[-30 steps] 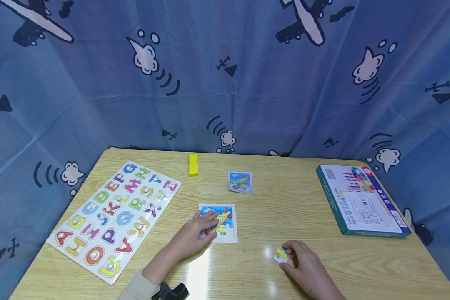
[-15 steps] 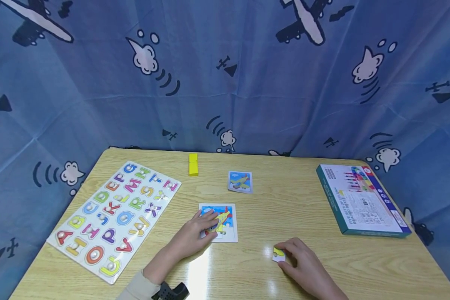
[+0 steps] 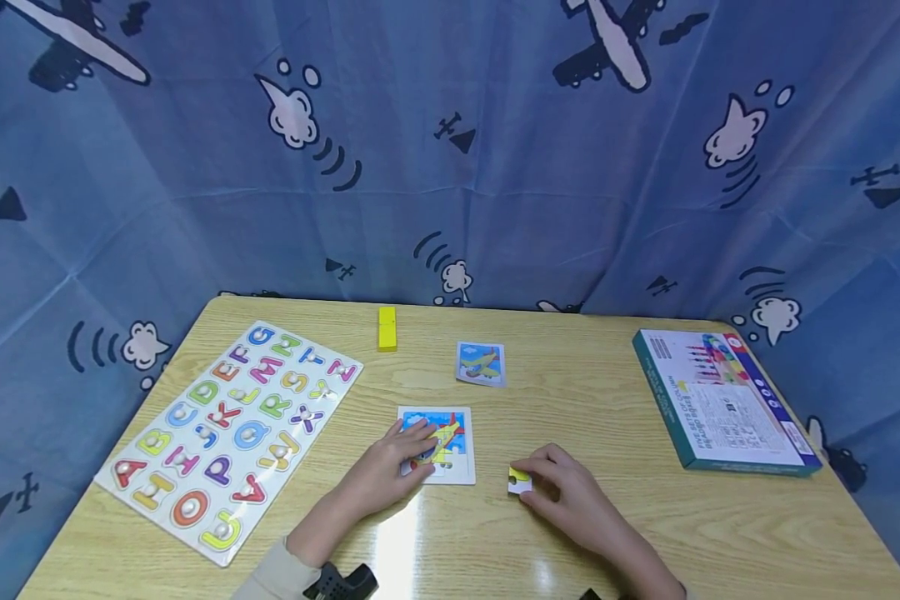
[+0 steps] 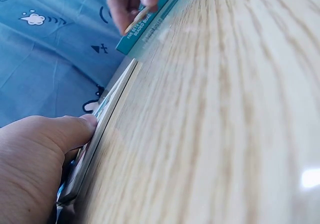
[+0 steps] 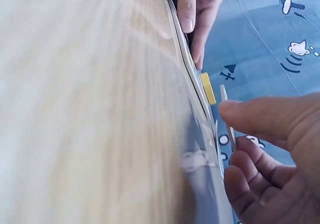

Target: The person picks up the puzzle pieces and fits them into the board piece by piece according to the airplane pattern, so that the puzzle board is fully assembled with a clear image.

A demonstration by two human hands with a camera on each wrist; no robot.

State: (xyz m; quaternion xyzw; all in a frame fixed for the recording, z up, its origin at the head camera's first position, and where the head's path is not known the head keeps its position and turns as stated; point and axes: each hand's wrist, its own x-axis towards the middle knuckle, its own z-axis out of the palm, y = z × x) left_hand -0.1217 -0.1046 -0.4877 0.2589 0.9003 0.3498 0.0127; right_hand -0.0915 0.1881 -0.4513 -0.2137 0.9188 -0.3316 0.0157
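In the head view my left hand [image 3: 382, 473] rests with extended fingers on a square jigsaw puzzle [image 3: 461, 475] that shows a yellow airplane on blue sky. White patches show at its lower right. To the right of the puzzle, my right hand [image 3: 570, 500] pinches a small yellow and white puzzle piece [image 3: 520, 482] between thumb and fingers. The right wrist view shows that piece [image 5: 228, 116] edge-on, held above the tabletop. Beyond the puzzle lies a small picture card [image 3: 481, 364] with the same airplane.
A white alphabet peg board [image 3: 232, 442] fills the left of the wooden table [image 3: 585, 392]. A yellow block [image 3: 387, 329] stands at the back. On the right lies a green and white box [image 3: 727, 400]. A blue airplane-print curtain [image 3: 450, 150] hangs behind the table.
My right hand has moved left toward the puzzle with the piece, which has turned a little in its fingers. The left hand has stayed in place.
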